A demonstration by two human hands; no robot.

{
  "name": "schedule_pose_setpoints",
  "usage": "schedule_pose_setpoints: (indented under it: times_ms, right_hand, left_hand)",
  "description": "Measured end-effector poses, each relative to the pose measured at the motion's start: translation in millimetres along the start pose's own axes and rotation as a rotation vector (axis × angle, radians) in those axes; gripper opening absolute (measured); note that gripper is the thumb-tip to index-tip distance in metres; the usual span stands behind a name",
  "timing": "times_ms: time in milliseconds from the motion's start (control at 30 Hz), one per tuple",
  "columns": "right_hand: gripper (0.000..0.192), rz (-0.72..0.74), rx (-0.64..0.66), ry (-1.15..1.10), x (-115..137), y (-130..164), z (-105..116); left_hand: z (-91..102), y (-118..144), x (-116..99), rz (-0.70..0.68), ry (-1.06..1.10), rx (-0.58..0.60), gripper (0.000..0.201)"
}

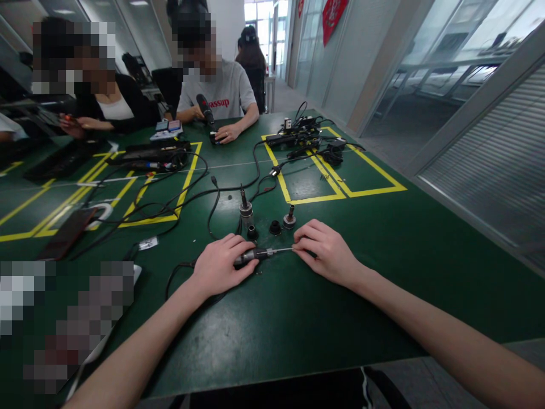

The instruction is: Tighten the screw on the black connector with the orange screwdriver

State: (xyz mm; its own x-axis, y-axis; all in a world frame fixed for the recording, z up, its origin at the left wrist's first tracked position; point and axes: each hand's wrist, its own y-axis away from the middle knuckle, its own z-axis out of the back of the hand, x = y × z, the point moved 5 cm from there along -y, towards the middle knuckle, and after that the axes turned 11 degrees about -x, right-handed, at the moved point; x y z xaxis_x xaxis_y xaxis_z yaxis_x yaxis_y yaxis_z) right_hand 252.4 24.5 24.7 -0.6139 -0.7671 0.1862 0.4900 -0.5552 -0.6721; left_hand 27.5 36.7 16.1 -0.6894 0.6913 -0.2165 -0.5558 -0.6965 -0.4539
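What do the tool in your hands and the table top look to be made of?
Tool: black matte handle, probably plastic or rubber, in the left hand; its thin shaft shines silver, likely steel, pinched by the right hand. Table top: dark green with a soft sheen, possibly a rubber mat.

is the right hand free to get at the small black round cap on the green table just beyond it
Probably not right now: the right hand pinches the screwdriver's thin metal shaft, though the small black round cap lies unobstructed.
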Motion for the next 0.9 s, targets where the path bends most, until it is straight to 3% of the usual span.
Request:
schedule_pose_setpoints:
  times_ms: [300,567,900]
  right_hand:
    - [0.025,-0.014,-0.064,0.01,1,-2,-6]
    - [0.021,-0.03,-0.065,0.029,-3,0,-10]
    - [0.018,-0.065,-0.043,0.029,-6,4,-11]
  left_hand:
    - [-0.9,0,1,-0.005,-0.001,-0.002,0.025]
    - [-1.6,2,0,-0.06,-0.003,-0.027,0.034]
    - [-1.9,1,-2,-0.074,0.006,-0.017,0.028]
